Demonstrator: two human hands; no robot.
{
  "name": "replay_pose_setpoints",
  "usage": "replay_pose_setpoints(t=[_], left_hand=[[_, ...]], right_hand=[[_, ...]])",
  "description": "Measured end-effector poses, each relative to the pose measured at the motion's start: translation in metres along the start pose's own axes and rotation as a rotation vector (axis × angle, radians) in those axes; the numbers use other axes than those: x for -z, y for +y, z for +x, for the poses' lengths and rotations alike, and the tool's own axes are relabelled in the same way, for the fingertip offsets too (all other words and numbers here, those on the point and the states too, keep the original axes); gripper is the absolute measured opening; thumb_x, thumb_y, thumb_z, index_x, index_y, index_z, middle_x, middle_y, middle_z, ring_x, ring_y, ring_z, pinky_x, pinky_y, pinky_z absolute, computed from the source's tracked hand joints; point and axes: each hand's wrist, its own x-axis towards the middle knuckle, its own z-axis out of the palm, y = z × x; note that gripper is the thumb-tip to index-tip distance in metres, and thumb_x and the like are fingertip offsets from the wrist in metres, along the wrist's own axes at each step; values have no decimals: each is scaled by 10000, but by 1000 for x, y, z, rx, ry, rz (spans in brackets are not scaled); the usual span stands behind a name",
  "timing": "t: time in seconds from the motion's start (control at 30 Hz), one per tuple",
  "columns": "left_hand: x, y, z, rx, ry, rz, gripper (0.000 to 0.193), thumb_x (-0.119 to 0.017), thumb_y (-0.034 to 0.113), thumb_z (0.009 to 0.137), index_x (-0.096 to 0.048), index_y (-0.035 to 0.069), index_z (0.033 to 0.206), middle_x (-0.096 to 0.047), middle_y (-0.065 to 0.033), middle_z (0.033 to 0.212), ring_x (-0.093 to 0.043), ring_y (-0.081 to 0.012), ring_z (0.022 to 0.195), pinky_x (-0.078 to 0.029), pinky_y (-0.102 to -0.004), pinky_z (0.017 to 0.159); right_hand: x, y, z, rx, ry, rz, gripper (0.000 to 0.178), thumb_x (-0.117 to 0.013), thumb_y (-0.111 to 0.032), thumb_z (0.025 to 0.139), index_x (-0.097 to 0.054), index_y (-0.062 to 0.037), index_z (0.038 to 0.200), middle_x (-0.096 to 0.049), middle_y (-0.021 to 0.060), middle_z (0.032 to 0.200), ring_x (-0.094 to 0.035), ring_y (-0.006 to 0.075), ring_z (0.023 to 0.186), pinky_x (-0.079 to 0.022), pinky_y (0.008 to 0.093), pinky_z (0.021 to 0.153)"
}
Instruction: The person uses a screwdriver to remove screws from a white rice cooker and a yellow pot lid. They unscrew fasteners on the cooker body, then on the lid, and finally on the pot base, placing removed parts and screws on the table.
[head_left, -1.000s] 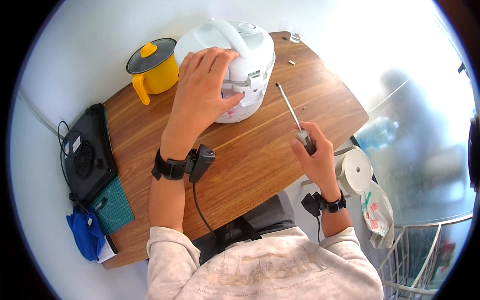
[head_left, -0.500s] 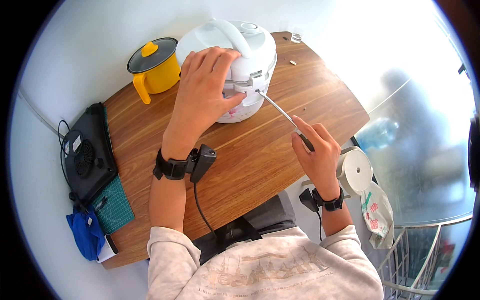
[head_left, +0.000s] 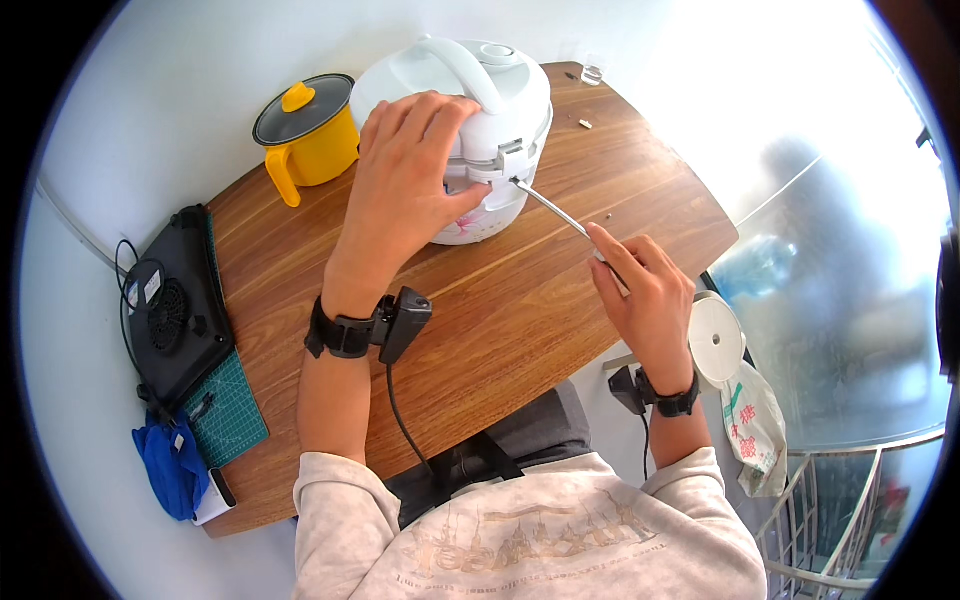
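A white rice cooker (head_left: pixel 525 105) with a pink flower print stands at the far side of the table. My left hand (head_left: pixel 405 170) grips it, fingers bent over the lid by the carrying handle and thumb pressed on the front below the lid. In my right hand (head_left: pixel 648 300) is a screwdriver (head_left: pixel 552 206), its handle mostly hidden by my fingers. The metal shaft slants up and left, and its tip meets the front of the cooker just under the latch (head_left: pixel 512 157). Whether the tip sits in a screw is too small to tell.
Left of the cooker stands a yellow pot (head_left: pixel 320 150) with a dark lid. A black appliance (head_left: pixel 180 300) with a cable leans on a green cutting mat (head_left: pixel 228 410), near a blue cloth (head_left: pixel 172 465). A small clear cup (head_left: pixel 592 70) is at the far right. A white round stool (head_left: pixel 716 340) stands beyond the table.
My right hand has shifted slightly right and turned around the screwdriver handle, now covering more of it. The tip stays at the latch, and my left hand has barely moved.
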Motion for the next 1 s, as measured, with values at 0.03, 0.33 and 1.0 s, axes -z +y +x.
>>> replay_pose_setpoints(t=[0.03,0.33,1.0], left_hand=[[0,-1,0,-4,2,0,686,-866,217,691,-559,135,1298,-579,-66,1313,-478,-301,1279,-379,-443,1108],[1,0,1,4,13,-21,682,-871,205,683,-572,143,1293,-593,-69,1309,-486,-304,1284,-381,-442,1102],[-6,3,4,20,74,34,686,-877,202,663,-578,144,1277,-610,-53,1277,-508,-300,1239,-377,-444,1079]], right_hand=[[5,2,3,10,-32,-11,377,-769,-120,840,-738,-204,1206,-577,18,775,-616,189,676,-492,327,586],[26,5,24,40,-159,-27,346,-731,-104,867,-719,-154,1209,-614,66,788,-641,244,689,-511,372,615],[-8,-27,5,-971,-564,2244,351,-499,-369,1078,-543,-76,1266,-640,58,821,-642,186,597,-523,268,515]])
